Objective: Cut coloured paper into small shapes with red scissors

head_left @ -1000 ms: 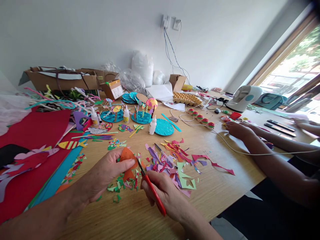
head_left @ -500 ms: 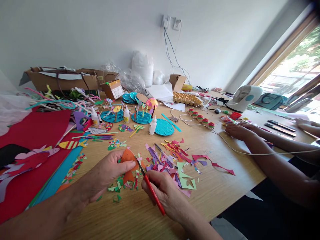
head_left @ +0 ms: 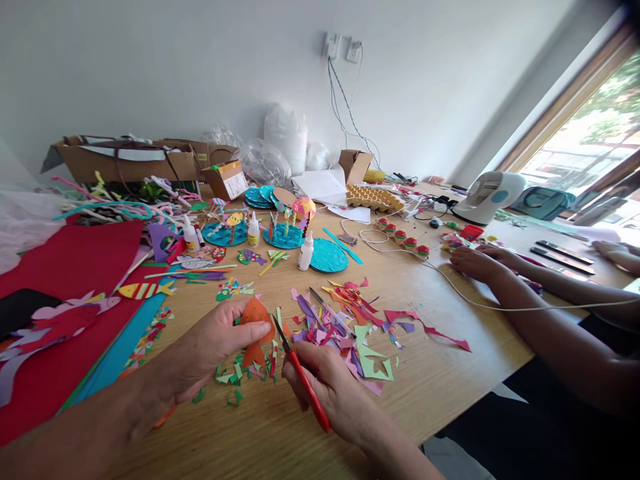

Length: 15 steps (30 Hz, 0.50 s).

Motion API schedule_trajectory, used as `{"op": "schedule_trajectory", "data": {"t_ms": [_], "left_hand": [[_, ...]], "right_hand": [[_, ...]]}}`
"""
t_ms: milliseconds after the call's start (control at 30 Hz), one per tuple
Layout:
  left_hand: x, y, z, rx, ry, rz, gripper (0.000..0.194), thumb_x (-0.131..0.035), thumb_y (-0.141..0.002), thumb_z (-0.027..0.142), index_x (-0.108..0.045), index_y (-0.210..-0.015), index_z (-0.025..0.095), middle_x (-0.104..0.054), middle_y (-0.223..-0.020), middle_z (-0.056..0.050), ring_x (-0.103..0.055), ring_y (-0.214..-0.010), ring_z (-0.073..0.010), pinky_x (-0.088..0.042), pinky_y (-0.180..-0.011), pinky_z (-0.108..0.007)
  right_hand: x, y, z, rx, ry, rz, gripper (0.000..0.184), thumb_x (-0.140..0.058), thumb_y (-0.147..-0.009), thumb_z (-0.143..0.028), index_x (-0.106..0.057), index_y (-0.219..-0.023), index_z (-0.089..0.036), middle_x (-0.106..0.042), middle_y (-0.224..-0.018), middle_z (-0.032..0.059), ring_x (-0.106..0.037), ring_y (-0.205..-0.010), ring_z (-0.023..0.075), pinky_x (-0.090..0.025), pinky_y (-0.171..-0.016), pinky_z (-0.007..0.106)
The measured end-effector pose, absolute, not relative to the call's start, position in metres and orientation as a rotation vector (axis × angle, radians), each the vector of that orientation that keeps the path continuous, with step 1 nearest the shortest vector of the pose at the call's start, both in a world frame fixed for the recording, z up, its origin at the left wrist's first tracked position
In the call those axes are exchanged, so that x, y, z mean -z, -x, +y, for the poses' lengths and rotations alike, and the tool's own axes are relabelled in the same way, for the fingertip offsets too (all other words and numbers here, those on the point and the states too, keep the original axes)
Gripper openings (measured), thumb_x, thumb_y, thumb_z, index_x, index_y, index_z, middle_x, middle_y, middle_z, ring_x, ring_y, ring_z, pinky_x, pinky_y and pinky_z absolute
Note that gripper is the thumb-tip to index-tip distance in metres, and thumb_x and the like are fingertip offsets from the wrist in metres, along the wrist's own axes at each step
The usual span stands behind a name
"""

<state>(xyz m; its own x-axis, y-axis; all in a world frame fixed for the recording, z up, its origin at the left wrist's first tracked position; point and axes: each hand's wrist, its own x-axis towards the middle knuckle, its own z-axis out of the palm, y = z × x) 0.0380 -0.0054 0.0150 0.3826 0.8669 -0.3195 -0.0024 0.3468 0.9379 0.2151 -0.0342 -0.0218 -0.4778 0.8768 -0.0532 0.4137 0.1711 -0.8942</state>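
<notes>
Wood-grained and strewn with paper scraps [head_left: 320, 333], the desk [head_left: 430, 373] stretched to the wall [head_left: 200, 60]. The left hand [head_left: 225, 340] pinched an orange fish-shaped paper cutout [head_left: 257, 313] above green bits [head_left: 230, 377]; the right hand [head_left: 327, 380] gripped red-handled scissors [head_left: 306, 387], tips just beside its edge. Such paper probably handled light, flexible and easily creased, best pinched gently at its broad middle, clear of the blades.

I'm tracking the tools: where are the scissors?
In the head view, the scissors are in the right hand, blades just right of the orange paper.
</notes>
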Motion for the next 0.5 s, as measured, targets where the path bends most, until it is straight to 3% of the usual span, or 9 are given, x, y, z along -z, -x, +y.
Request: {"op": "schedule_trajectory", "data": {"t_ms": [300, 500], "left_hand": [[-0.0168, -0.0424, -0.0096, -0.708, -1.04, 1.001, 0.014, -0.066, -0.067, 0.029, -0.066, -0.074, 0.017, -0.066, -0.063, 0.0, -0.059, -0.06, -0.0168, -0.049, -0.065, -0.03], [-0.0172, -0.0432, -0.0081, -0.696, -1.037, 1.018, 0.013, -0.067, -0.065, 0.028, -0.064, -0.07, 0.017, -0.064, -0.061, 0.0, -0.059, -0.061, -0.018, -0.048, -0.064, -0.03]], "right_hand": [[0.0213, -0.2152, -0.0355, -1.285, 1.219, -1.963, 0.029, -0.046, -0.089, -0.032, -0.039, -0.064, -0.018, -0.034, -0.055, -0.006, -0.029, -0.051, 0.0075, -0.02, -0.045, 0.02], [0.0257, -0.2156, -0.0354, -1.275, 1.225, -1.956, 0.032, -0.047, -0.089, -0.035, -0.037, -0.063, -0.018, -0.032, -0.055, -0.0063, -0.027, -0.051, 0.0071, -0.018, -0.045, 0.02]]}}
